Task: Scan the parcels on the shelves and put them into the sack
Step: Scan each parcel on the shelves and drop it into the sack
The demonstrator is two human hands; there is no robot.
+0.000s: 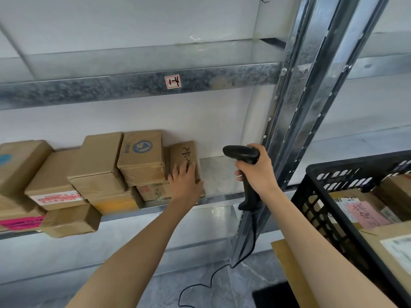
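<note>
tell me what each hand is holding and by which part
The right-hand grip wraps the handle of the black scanner. The left-hand grip holds nothing: its straight fingers rest on a small cardboard box.

left hand (185, 182) flat on handwritten parcel (182, 152) | right hand (259, 172) grips scanner (241, 153) | black crate (333, 166) at right

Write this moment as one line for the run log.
left hand: rests on box with handwriting on shelf | right hand: grips scanner, pointed left | black crate: holds parcels | sack: not in view
</note>
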